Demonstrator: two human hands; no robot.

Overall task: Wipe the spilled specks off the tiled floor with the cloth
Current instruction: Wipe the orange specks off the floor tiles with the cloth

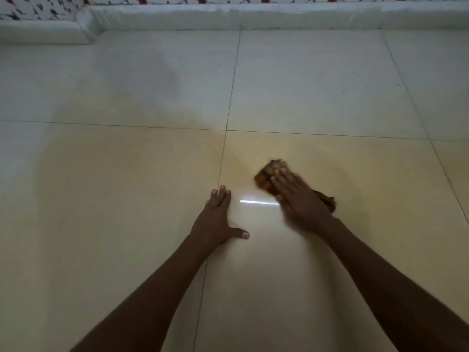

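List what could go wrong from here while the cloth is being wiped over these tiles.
1. The right hand presses the cloth with flat fingers rather than gripping it, so the cloth may bunch or slip out from under the palm.
2. The left hand bears on a glossy floor and might slide.
3. Tiny dark specks lie far up near the wall, easily missed in this dim light.

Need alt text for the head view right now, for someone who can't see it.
The right hand presses a brown patterned cloth flat on the glossy tiled floor, blurred. The left hand rests flat, fingers straight, beside it.
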